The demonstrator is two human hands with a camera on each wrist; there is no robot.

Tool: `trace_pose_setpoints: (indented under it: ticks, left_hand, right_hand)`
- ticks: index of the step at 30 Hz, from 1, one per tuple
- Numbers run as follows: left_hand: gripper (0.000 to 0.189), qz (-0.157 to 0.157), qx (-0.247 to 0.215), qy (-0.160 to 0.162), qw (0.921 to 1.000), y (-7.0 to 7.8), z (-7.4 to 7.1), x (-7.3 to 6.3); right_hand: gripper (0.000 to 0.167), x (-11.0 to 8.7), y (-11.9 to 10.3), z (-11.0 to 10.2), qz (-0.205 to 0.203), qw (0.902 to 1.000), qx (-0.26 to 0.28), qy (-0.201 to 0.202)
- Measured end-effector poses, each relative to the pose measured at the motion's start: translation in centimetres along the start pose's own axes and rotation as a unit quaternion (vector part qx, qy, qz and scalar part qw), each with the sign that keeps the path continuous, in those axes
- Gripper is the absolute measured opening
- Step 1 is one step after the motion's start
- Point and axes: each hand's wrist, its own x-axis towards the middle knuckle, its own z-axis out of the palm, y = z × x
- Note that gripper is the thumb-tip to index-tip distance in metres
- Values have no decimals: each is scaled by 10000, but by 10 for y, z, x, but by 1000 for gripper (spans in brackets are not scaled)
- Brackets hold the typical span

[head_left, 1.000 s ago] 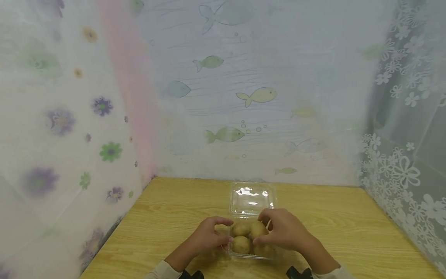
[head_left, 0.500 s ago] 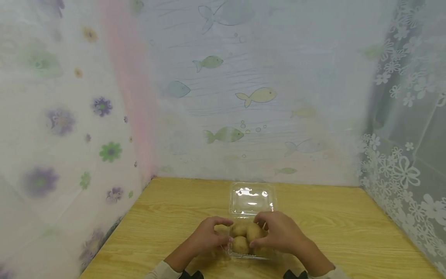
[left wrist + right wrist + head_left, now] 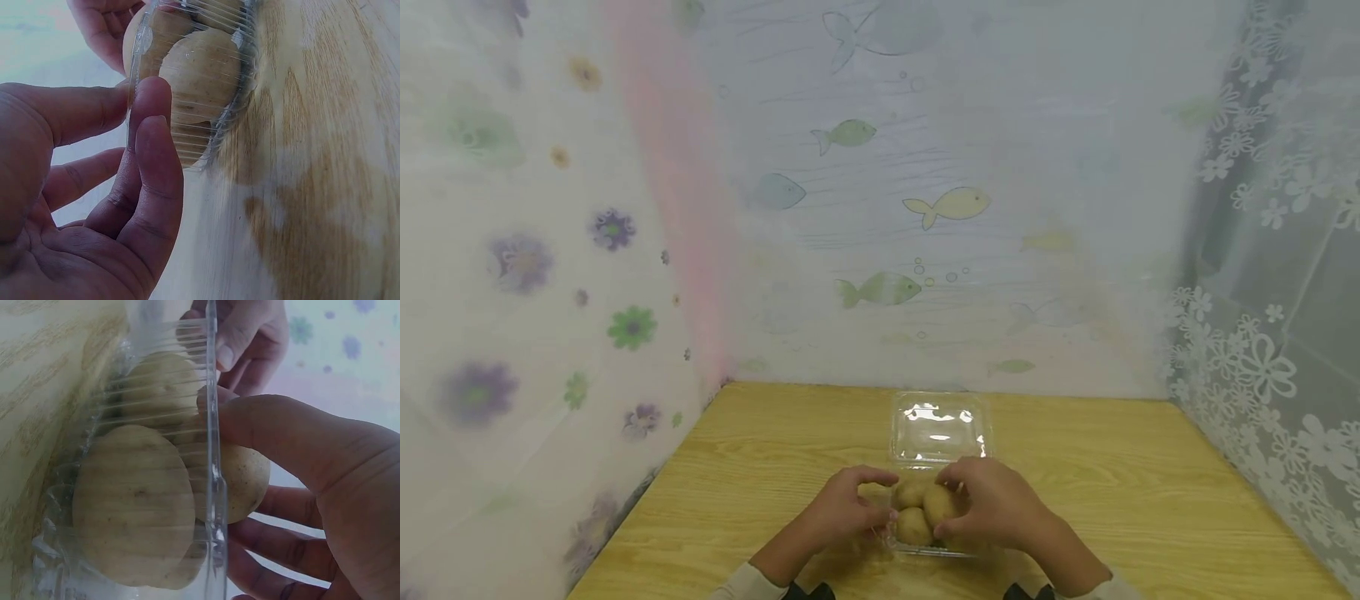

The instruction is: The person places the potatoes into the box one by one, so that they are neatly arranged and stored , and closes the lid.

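A clear plastic clamshell container (image 3: pixel 917 551) with several potatoes (image 3: pixel 134 506) in it stands on the table, its lid (image 3: pixel 938 427) folded back behind it. My left hand (image 3: pixel 847 507) pinches the container's left rim; in the left wrist view its thumb is at the edge and fingertips press the ribbed wall. My right hand (image 3: pixel 1000 507) holds a potato (image 3: pixel 244 481) between thumb and fingers, on top of the others. This potato sticks up above the rim in the right wrist view. The right hand covers the container's right side in the head view.
The wood-grain table (image 3: pixel 760 442) spreads out around the container. A fish-print curtain (image 3: pixel 880 208) hangs behind it. Flower-patterned sheets stand at the left (image 3: pixel 550 292) and right (image 3: pixel 1262 358).
My right hand has shifted a little to the left along with its potato, over the potatoes on that side. My left hand stays at the rim.
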Motion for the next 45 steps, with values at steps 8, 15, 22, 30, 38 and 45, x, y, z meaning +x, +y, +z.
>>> trace_pose_setpoints:
  ticks: [8,15,22,30,38,45]
  left_hand:
    - [48,81,-6,-53,10000,0,-1,1]
    - [48,48,52,-11,10000,-1,-1,1]
    - [49,59,38,-23,10000,-3,0,2]
    - [56,84,610,264,9978,4,-13,8]
    - [59,-19,952,811,9921,7,-25,35]
    - [65,-161,369,1103,9931,11,-30,53]
  right_hand:
    - [59,-1,1,1,-111,9999,-107,54]
    - [60,-2,1,3,-115,9997,-196,3]
    - [67,-3,5,-5,-54,9998,-84,-181]
    - [56,-4,39,-22,484,9933,993,331]
    - [43,0,70,-20,1302,9730,1323,1369]
    - [56,6,85,-25,1996,9552,1888,1102]
